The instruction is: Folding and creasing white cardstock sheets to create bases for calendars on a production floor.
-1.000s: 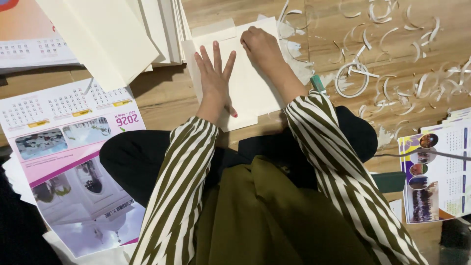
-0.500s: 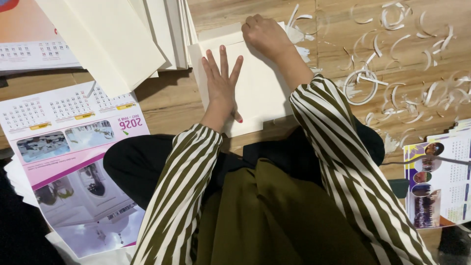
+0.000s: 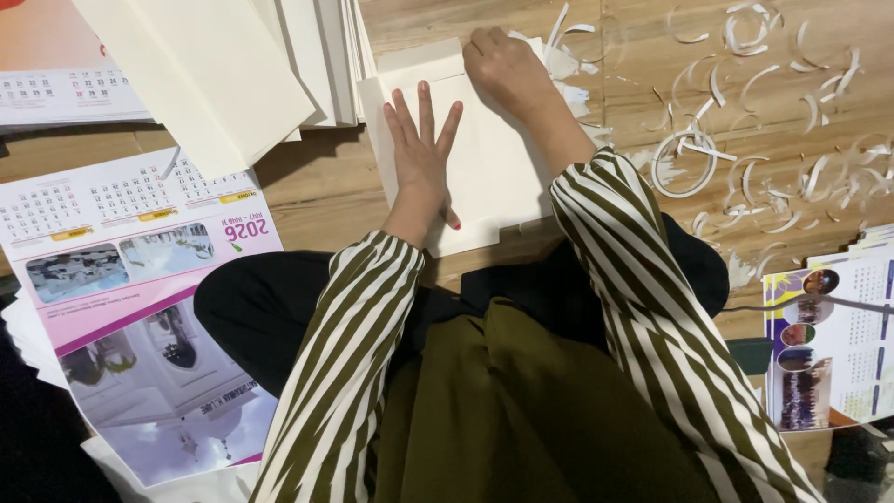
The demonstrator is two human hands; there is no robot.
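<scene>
While the left hand [image 3: 421, 154] is lying flat with its fingers [image 3: 426, 101] spread open on the cream sheet stack [image 3: 494, 177], nothing is being gripped by it. The stack is resting on the wooden floor [image 3: 317, 186] just ahead of the knees, its long axis running away from the body. Farther out, the right hand [image 3: 507, 70] is pressing the stack's far edge, fingers curled under; whether they are pinching anything cannot be told. Paper curls [image 3: 745, 140] are lying to the right.
</scene>
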